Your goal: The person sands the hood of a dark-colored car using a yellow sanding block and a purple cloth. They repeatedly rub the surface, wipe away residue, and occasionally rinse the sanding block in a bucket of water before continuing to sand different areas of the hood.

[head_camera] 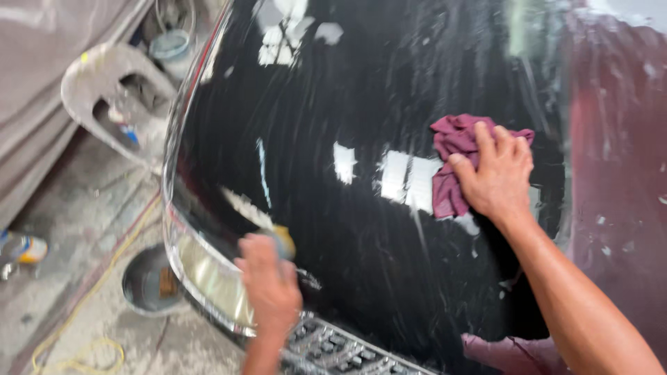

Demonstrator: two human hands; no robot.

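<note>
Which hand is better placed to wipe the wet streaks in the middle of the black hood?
Probably the right hand: it presses the maroon rag flat on the hood, beside the streaks. The left hand is low by the headlight, holding a small yellowish thing, too blurred to tell.

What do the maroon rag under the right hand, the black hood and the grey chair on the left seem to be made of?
Maroon rag: soft woven cloth, matte; it crumples into folds under the right hand.
Black hood: painted sheet metal by the look, glossy; it mirrors bright window shapes, with wet streaks across it.
Grey chair: probably moulded plastic, dull and dusty, with rounded cut-outs.
</note>
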